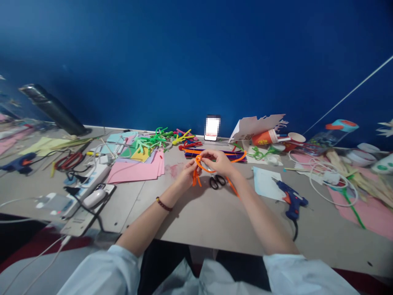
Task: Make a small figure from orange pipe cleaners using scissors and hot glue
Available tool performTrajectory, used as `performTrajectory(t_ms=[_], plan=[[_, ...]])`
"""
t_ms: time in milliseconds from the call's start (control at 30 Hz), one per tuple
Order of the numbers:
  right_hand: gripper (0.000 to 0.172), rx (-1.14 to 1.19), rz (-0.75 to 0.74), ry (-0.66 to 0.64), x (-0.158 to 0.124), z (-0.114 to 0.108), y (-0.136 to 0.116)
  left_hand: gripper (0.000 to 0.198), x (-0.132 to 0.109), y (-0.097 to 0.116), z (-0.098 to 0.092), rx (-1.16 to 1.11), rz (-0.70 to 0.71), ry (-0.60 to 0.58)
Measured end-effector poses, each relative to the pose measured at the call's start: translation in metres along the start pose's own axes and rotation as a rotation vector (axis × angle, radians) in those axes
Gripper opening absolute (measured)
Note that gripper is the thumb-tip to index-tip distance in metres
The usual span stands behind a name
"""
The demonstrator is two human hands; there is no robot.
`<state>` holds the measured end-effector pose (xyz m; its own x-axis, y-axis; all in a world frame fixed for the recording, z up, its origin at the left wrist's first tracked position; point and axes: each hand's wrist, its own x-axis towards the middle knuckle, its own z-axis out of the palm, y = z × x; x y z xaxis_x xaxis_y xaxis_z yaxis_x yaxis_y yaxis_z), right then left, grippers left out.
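Left hand [188,174] and right hand [218,161] both grip one orange pipe cleaner [197,178], bent into a loop with loose ends, held up over the table [196,217]. Left pinches the loop's lower part between thumb and fingers; right clasps its top, fingers curled. One beaded bracelet [163,204] on left wrist. Scissors: 1 pair [217,182], black handles, flat on the table just below the hands. Hot glue guns: 2, one blue [291,200] right of the hands beside a light blue paper sheet [265,183], the other [20,162] far left. Pink paper stack [135,169]: 1, left of the hands. Behind the hands: 1 bundle of purple and orange pipe cleaners [215,155]. Far right: 2 paper cups, one orange [265,137] on its side, one white [296,137].
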<state>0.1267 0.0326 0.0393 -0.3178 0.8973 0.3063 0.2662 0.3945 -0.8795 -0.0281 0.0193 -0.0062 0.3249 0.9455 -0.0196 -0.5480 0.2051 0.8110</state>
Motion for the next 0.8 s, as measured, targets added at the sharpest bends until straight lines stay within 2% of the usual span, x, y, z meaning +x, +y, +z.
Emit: performTrajectory(t_ms=[100,233,400,800], plan=[[0.018,0.013,-0.005,0.022,-0.001,-0.007,-0.004,0.031,-0.001,0.002,0.0,0.163,0.146,0.059],[0.014,-0.104,-0.101,0.034,-0.003,-0.01,-0.015,0.032,-0.004,0.004,0.0,0.329,0.278,0.073],[0.008,-0.272,-0.159,0.057,-0.005,-0.005,-0.023,0.031,-0.006,0.003,0.002,0.41,0.337,0.099],[0.01,-0.322,-0.045,0.275,-0.007,0.015,-0.02,0.026,-0.008,-0.002,0.006,0.411,0.358,0.175]])
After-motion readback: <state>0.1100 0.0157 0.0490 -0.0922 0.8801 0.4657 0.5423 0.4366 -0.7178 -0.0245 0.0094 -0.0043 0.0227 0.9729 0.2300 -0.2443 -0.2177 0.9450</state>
